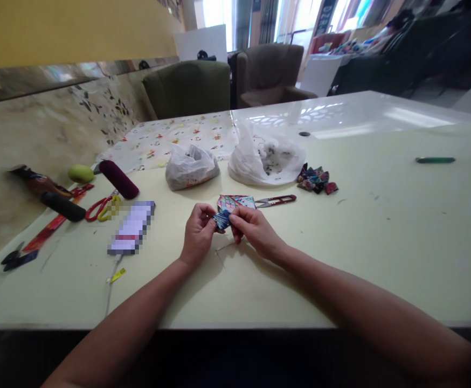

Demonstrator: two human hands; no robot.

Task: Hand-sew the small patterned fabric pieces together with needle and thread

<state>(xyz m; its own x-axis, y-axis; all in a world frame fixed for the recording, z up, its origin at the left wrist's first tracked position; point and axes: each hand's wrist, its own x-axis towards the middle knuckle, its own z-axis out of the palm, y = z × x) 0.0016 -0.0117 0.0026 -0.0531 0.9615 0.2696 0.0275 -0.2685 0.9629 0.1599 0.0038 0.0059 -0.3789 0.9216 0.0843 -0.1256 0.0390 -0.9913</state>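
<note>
My left hand point(199, 229) pinches the left side of a small blue patterned piece of fabric point(221, 219). On its right edge, the thumb and fingers of my right hand point(255, 229) are closed. A thin strand of thread point(225, 248) shows just below my hands; whether a needle is on it is too fine to make out. Right behind the fabric lies a flat, brightly patterned piece point(237, 201), partly covered by my fingers. Thread snips point(278, 200) with dark red handles rest beside that piece, their blades pointing left.
Two white plastic bags point(191, 170) stand behind my hands, beside a pile of small fabric pieces point(316, 179). To the left are a phone point(132, 226) on a cable, scissors point(102, 209), a maroon cylinder point(119, 179) and a green apple point(81, 173). A green pen point(435, 160) lies far right.
</note>
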